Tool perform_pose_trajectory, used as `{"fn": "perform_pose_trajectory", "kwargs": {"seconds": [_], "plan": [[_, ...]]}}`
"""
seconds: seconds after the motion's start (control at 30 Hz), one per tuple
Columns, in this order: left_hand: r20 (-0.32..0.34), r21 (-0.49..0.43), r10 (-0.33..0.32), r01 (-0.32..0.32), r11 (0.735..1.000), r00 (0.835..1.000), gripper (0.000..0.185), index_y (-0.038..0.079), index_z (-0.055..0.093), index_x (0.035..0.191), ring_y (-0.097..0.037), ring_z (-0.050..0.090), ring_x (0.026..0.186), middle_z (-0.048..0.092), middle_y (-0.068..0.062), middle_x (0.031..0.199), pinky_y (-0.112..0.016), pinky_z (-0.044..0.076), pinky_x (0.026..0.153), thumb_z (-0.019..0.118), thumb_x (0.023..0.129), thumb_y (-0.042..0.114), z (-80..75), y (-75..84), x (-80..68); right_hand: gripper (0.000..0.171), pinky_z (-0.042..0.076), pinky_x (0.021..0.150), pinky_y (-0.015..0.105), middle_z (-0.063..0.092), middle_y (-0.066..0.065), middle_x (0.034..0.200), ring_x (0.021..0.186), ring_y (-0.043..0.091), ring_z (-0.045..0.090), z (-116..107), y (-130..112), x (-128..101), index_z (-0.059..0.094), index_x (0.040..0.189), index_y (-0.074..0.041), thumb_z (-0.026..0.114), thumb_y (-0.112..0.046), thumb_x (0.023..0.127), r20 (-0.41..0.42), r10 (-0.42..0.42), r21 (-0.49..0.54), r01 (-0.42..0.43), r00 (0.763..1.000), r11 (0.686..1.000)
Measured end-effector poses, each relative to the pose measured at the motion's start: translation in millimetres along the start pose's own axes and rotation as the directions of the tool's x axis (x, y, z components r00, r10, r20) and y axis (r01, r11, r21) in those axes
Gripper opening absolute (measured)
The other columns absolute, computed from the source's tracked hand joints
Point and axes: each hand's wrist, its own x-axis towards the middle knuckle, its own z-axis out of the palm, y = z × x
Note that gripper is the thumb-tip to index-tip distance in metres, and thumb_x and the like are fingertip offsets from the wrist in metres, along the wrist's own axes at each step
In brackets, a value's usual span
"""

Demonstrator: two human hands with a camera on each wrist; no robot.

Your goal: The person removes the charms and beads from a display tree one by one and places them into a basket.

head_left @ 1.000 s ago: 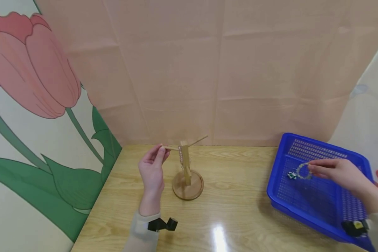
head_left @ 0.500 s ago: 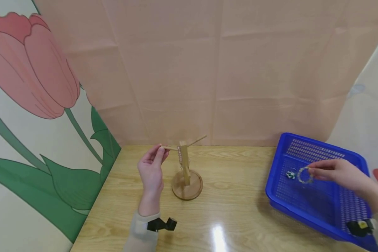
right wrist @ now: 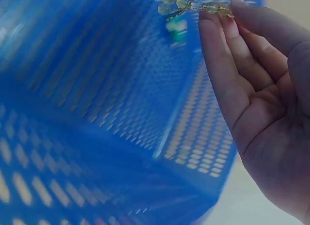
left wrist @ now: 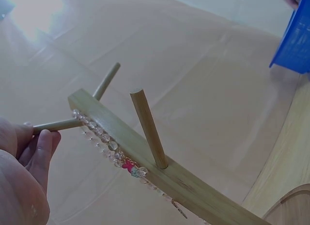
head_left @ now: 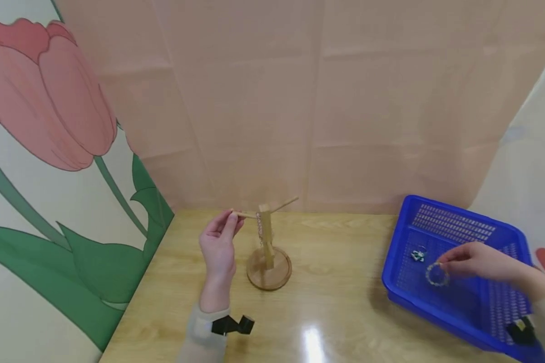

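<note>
Fingertips (head_left: 441,263) of the right hand (head_left: 474,261) pinch a beaded bracelet (head_left: 437,275) lifted over the blue basket (head_left: 454,222); a peg (head_left: 244,215) of the wooden stand (head_left: 268,252) is gripped by the left hand (head_left: 219,243). Careful threading onto a peg seems required next.

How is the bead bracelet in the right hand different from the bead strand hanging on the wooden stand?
The bracelet is pinched by the right hand over the blue basket; the strand hangs from the wooden stand, held by no hand. The bracelet forms an open ring; the strand drops straight along the post. The bracelet's beads look greenish; the strand's look clear, with a red charm. Both are strung beads.
</note>
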Motion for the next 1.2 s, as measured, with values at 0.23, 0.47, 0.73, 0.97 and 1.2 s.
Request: {"fn": "perform_pose_trajectory", "kwargs": {"seconds": [0.23,0.47,0.73,0.97,1.2], "plan": [[0.000,-0.007,0.007,-0.007,1.000,1.000,0.012,-0.003,0.077,0.112,-0.020,0.079,0.094,0.079,-0.013,0.103,-0.037,0.066,0.093,0.074,0.100,-0.001,1.2,0.3,-1.9,0.024,0.067,0.077,0.026,0.076,0.017,0.110,0.091,0.007,0.072,0,23,-3,0.069,0.119,0.015,0.057,-0.004,0.109,0.057,0.084,0.029,-0.086,0.995,0.996],[-0.003,0.001,-0.003,0.003,1.000,1.000,0.013,-0.004,0.077,0.112,-0.019,0.078,0.093,0.079,-0.015,0.104,-0.034,0.067,0.091,0.075,0.100,0.001,-0.7,0.2,-2.4,0.020,0.066,0.073,0.026,0.075,0.013,0.103,0.086,0.009,0.070,6,33,-8,0.072,0.113,0.011,0.061,-0.004,0.106,-0.019,0.136,-0.008,-0.136,0.990,0.991],[0.005,0.017,0.013,-0.013,1.000,1.000,0.034,-0.022,0.065,0.121,-0.016,0.078,0.090,0.080,-0.012,0.103,-0.034,0.067,0.091,0.075,0.101,0.004,-2.4,1.6,-3.8,0.022,0.068,0.073,0.036,0.077,0.010,0.102,0.089,0.023,0.073,10,32,-6,0.075,0.114,0.007,0.071,-0.012,0.102,-0.140,0.245,-0.149,-0.265,0.959,0.953],[0.007,0.003,0.024,-0.024,1.000,1.000,0.022,-0.012,0.073,0.116,-0.018,0.079,0.091,0.079,-0.013,0.103,-0.034,0.067,0.091,0.076,0.100,0.002,-2.0,2.5,-3.6,0.037,0.068,0.080,0.051,0.076,0.024,0.111,0.098,0.039,0.075,-2,20,-4,0.070,0.123,0.014,0.072,-0.017,0.103,-0.231,0.152,-0.301,-0.219,0.961,0.928],[0.005,-0.005,0.020,-0.020,1.000,1.000,0.012,-0.003,0.077,0.111,-0.019,0.078,0.093,0.079,-0.012,0.102,-0.036,0.067,0.091,0.075,0.099,-0.001,-1.3,0.2,-3.4,0.045,0.066,0.079,0.039,0.077,0.021,0.118,0.101,0.029,0.076,-6,-11,-3,0.073,0.128,0.007,0.070,-0.033,0.106,-0.257,0.100,-0.317,-0.182,0.961,0.931]]}}
